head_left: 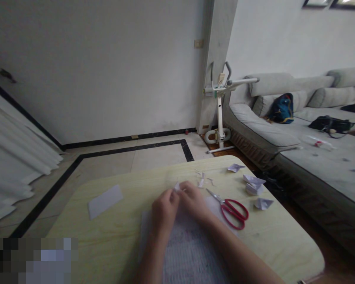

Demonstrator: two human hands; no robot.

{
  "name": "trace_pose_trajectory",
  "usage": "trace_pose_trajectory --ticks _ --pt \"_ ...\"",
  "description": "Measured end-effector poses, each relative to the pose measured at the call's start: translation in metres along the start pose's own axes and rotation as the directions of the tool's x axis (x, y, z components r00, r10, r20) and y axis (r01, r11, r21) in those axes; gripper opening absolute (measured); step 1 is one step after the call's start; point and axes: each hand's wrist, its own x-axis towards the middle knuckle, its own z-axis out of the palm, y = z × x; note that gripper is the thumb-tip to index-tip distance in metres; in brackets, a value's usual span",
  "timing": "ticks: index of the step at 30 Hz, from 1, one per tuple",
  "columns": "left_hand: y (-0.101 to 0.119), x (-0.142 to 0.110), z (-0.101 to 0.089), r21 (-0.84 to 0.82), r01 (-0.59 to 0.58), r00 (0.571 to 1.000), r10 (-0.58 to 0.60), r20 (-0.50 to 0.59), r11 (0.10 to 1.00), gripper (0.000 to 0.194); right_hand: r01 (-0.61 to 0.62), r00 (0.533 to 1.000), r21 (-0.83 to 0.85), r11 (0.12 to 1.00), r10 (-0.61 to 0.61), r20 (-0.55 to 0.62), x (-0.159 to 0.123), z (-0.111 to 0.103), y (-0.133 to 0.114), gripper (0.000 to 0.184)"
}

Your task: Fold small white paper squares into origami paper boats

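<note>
A small piece of white folded paper [177, 186] is pinched between my two hands, above the far end of a written sheet [192, 252] on the wooden table. My left hand [165, 205] closes on it from the left, and my right hand [192, 198] from the right; most of the paper is hidden by the fingers. Red-handled scissors [233, 211] lie just right of my right hand, blades pointing away to the left. Beyond it are thin paper scraps [201, 180]. Several folded paper shapes [254, 184] rest along the table's right side.
On the left part of the table [121, 236] lies a blank white paper piece [105, 201]. Past the table stand an exercise machine [219, 114] and a grey sofa [263, 130] holding a blue backpack [282, 108] and a black bag [333, 124]. A white curtain [14, 157] hangs at left.
</note>
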Motion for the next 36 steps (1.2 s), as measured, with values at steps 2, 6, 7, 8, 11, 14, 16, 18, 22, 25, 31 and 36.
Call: trace_pose_trajectory --ticks 2,6,7,8,11,14,16,18,22,25,31,36 --pt "0.001 0.0 -0.001 0.0 -0.013 1.0 0.013 0.02 1.0 0.025 -0.046 0.999 0.044 0.998 0.046 0.004 0.0 0.0 0.001 0.009" --pt "0.004 -0.001 -0.003 -0.092 -0.041 0.994 0.05 0.094 0.995 0.027 -0.134 0.989 0.118 0.984 0.139 -0.04 0.003 -0.003 0.004 0.009" --pt "0.005 -0.001 -0.003 -0.126 -0.036 0.992 0.051 0.111 0.991 0.028 -0.142 0.987 0.124 0.982 0.149 -0.054 0.005 -0.004 0.005 0.009" --pt "0.006 -0.001 -0.003 -0.161 -0.026 0.991 0.046 0.124 0.987 0.028 -0.146 0.986 0.133 0.98 0.155 -0.063 0.006 -0.005 0.006 0.009" --pt "0.007 -0.002 -0.003 -0.275 0.016 0.99 0.022 0.137 0.961 0.026 -0.164 0.981 0.224 0.961 0.183 -0.067 0.009 -0.007 0.008 0.01" --pt "0.007 -0.002 -0.001 -0.371 0.034 0.99 0.02 0.142 0.928 0.032 -0.193 0.974 0.354 0.915 0.224 -0.046 0.011 -0.009 0.008 0.008" --pt "0.006 -0.001 0.001 -0.41 0.041 0.989 0.021 0.146 0.911 0.033 -0.185 0.976 0.372 0.91 0.214 -0.037 0.011 -0.011 0.007 0.007" --pt "0.006 -0.001 0.003 -0.461 0.061 0.989 0.007 0.145 0.885 0.033 -0.15 0.984 0.321 0.935 0.172 -0.041 0.011 -0.013 0.005 0.012" --pt "0.006 0.001 0.006 -0.619 0.155 0.981 -0.044 0.191 0.77 0.041 -0.013 0.997 0.126 0.992 0.022 -0.074 0.007 -0.013 -0.001 0.023" --pt "0.008 0.003 0.004 -0.7 0.25 0.963 -0.094 0.254 0.669 0.044 0.104 0.99 0.003 0.995 -0.103 -0.092 0.003 -0.012 -0.004 0.023" --pt "0.01 0.005 -0.002 -0.809 0.338 0.94 -0.144 0.308 0.481 0.042 0.073 0.979 -0.073 0.995 -0.085 -0.186 0.005 -0.012 -0.004 0.012" --pt "0.013 0.003 -0.004 -0.821 0.394 0.917 -0.12 0.379 0.414 0.043 0.039 0.988 -0.154 0.987 -0.061 -0.14 0.007 -0.011 0.0 0.007"
